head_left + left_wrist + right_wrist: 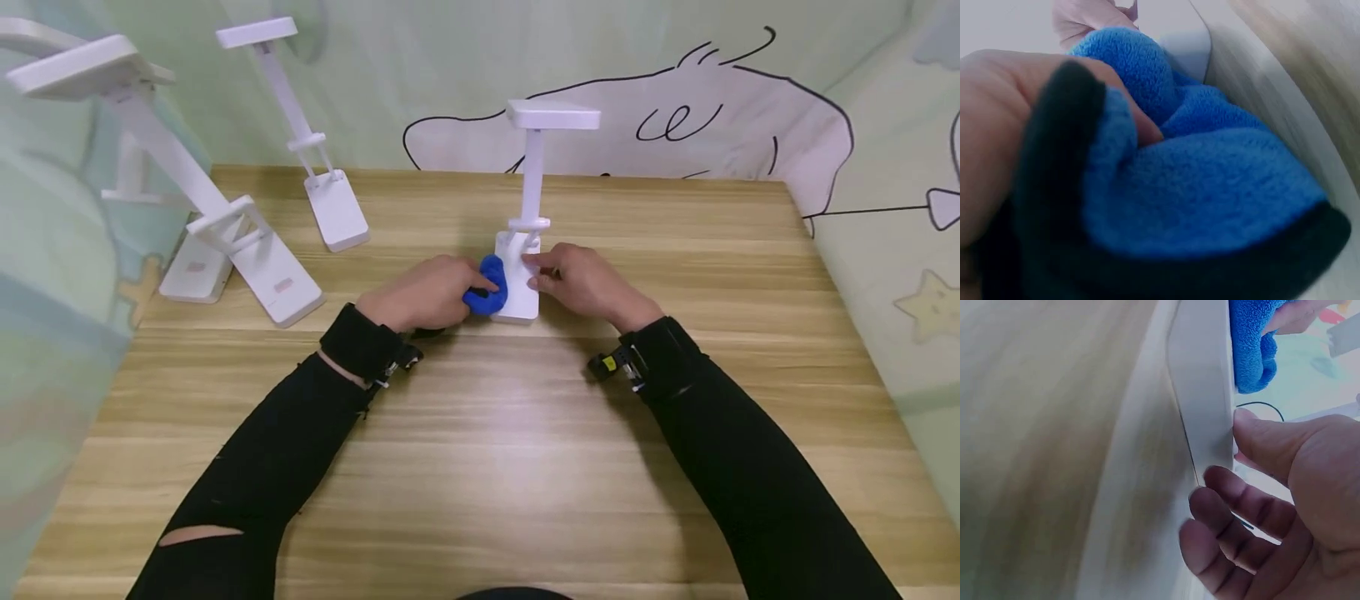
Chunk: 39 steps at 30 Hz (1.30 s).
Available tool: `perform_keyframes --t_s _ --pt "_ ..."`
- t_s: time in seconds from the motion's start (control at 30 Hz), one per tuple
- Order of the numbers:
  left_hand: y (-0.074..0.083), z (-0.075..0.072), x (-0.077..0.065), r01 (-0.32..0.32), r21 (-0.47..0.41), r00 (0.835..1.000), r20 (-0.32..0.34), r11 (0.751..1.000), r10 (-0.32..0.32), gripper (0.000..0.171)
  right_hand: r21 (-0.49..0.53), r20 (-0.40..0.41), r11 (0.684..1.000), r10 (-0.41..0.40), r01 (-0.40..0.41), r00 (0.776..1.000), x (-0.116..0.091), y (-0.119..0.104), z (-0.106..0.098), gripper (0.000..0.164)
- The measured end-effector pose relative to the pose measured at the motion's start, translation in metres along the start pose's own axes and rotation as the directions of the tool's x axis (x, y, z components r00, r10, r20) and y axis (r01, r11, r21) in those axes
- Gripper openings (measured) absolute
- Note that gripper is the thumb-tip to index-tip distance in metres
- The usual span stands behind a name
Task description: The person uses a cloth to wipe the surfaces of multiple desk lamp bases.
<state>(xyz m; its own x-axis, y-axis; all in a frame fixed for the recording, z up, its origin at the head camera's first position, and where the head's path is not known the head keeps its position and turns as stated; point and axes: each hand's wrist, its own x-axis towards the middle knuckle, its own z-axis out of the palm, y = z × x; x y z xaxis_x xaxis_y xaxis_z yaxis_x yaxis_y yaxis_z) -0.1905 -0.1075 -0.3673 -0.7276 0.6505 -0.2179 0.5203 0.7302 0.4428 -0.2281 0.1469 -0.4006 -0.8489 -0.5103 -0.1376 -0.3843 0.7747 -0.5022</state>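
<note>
A white desk lamp (517,304) stands upright on the wooden table, its flat base between my two hands. My left hand (427,293) grips a fuzzy blue cloth (495,283), bunched against the left side of the base. In the left wrist view, a finger presses into the folds of the cloth (1191,187), and a dark blurred band crosses the front. From the other side, my right hand (588,283) holds the base with the thumb on top and bent fingers along its edge. The right wrist view shows this thumb and the fingertips at the base (1200,381).
Three more white desk lamps stand at the left: one at the back (337,212), one nearer (277,279), and one partly behind it (195,271). A patterned curtain (450,83) borders the wooden table (487,467) behind and at the sides.
</note>
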Motion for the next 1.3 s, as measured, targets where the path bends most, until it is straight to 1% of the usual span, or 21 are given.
perform_keyframes --t_s 0.07,0.13,0.23,0.33,0.4,0.47,0.6,0.7,0.8,0.87,0.93,0.97,1.03,1.07,1.13,1.2,1.23,1.3 --pt "-0.001 0.0 0.001 0.008 -0.014 1.0 0.004 1.0 -0.008 0.045 0.017 -0.021 1.0 0.015 -0.015 1.0 0.002 -0.001 0.001 0.042" --pt "-0.001 -0.001 0.002 0.024 -0.015 1.0 0.015 1.0 -0.024 0.045 0.055 -0.035 0.997 0.061 -0.059 0.998 0.003 -0.002 0.002 0.042" --pt "-0.001 -0.001 0.004 0.044 -0.019 0.999 0.031 0.999 -0.043 0.046 0.12 -0.043 0.984 0.14 -0.134 0.989 0.004 -0.003 0.005 0.046" --pt "-0.001 -0.001 0.005 0.054 -0.023 0.998 0.036 0.998 -0.053 0.046 0.146 -0.048 0.975 0.176 -0.167 0.983 0.005 -0.003 0.007 0.05" --pt "0.0 0.0 0.005 0.06 -0.021 0.998 0.036 0.998 -0.06 0.046 0.141 -0.071 0.976 0.18 -0.168 0.981 0.006 -0.003 0.008 0.05" --pt "0.0 0.0 0.006 0.07 -0.02 0.997 0.04 0.997 -0.069 0.045 0.151 -0.121 0.974 0.186 -0.167 0.975 0.007 -0.003 0.009 0.048" --pt "0.001 0.0 0.006 0.076 -0.025 0.996 0.045 0.997 -0.075 0.046 0.181 -0.262 0.974 0.182 -0.137 0.948 0.013 -0.005 0.009 0.037" --pt "0.002 0.0 0.007 0.071 -0.029 0.997 0.045 0.997 -0.07 0.046 0.165 -0.317 0.981 0.147 -0.098 0.937 0.018 -0.007 0.007 0.03" --pt "0.002 -0.002 0.009 0.063 -0.04 0.998 0.005 0.997 -0.063 0.046 0.131 -0.327 0.989 0.112 -0.072 0.939 0.022 -0.007 0.005 0.027" --pt "0.002 -0.004 0.012 0.062 -0.043 0.996 -0.056 0.997 -0.064 0.045 0.107 -0.328 0.993 0.086 -0.053 0.941 0.024 -0.006 0.003 0.025" --pt "0.004 -0.005 0.019 0.051 -0.029 0.99 -0.13 0.998 -0.054 0.045 0.087 -0.326 0.995 0.065 -0.039 0.943 0.025 -0.005 0.0 0.024" --pt "0.005 -0.005 0.023 0.045 -0.011 0.986 -0.157 0.999 -0.046 0.045 0.076 -0.326 0.996 0.059 -0.036 0.944 0.025 -0.005 -0.002 0.023" --pt "0.007 -0.003 0.03 0.022 0.052 0.982 -0.186 0.998 -0.012 0.045 0.054 -0.322 0.998 0.043 -0.027 0.946 0.025 -0.006 -0.006 0.023" --pt "0.009 -0.002 0.032 0.003 0.092 0.982 -0.186 0.996 0.014 0.044 0.038 -0.322 0.999 0.035 -0.024 0.946 0.025 -0.006 -0.007 0.023" --pt "0.011 0.002 0.034 -0.028 0.153 0.985 -0.164 0.988 0.054 0.043 0.015 -0.317 1.0 0.025 -0.021 0.948 0.025 -0.007 -0.011 0.023" --pt "0.014 0.004 0.03 -0.068 0.194 0.986 -0.134 0.979 0.095 0.042 -0.008 -0.32 1.0 0.012 -0.015 0.947 0.025 -0.007 -0.012 0.023" --pt "0.015 0.004 0.027 -0.087 0.2 0.987 -0.117 0.976 0.112 0.042 -0.017 -0.321 1.0 0.006 -0.012 0.947 0.026 -0.007 -0.012 0.023" --pt "0.016 0.006 0.019 -0.123 0.17 0.987 -0.081 0.978 0.139 0.043 -0.034 -0.328 0.999 -0.001 -0.011 0.945 0.025 -0.007 -0.013 0.022"
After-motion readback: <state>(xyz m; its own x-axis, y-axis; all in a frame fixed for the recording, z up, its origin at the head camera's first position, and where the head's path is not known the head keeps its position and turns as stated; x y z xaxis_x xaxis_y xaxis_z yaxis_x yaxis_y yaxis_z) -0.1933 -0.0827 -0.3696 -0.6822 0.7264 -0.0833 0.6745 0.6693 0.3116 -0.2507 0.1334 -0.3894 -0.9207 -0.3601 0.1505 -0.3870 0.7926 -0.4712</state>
